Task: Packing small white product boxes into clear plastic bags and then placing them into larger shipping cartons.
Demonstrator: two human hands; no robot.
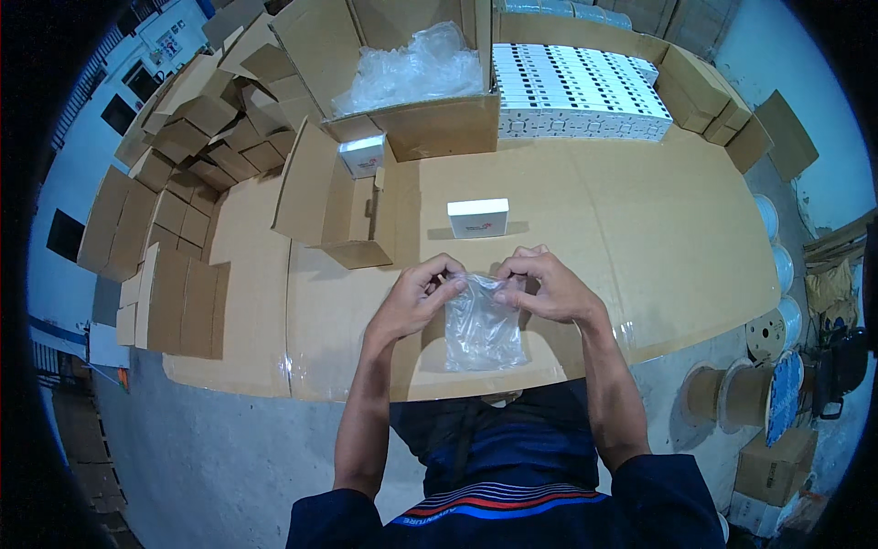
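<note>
Here, my left hand [419, 295] and my right hand [540, 285] both pinch the top edge of a small clear plastic bag [482, 327], fingers closed on it from either side, so it hangs above the near edge of the cardboard-covered table [640, 247]. Just beyond my hands a small white box [478, 218] stands alone. Farther left, an open brown carton [352, 220] holds another white box [363, 156]. Behind it sits a large carton of crumpled clear plastic [412, 69], beside rows of packed white boxes [576, 87].
</note>
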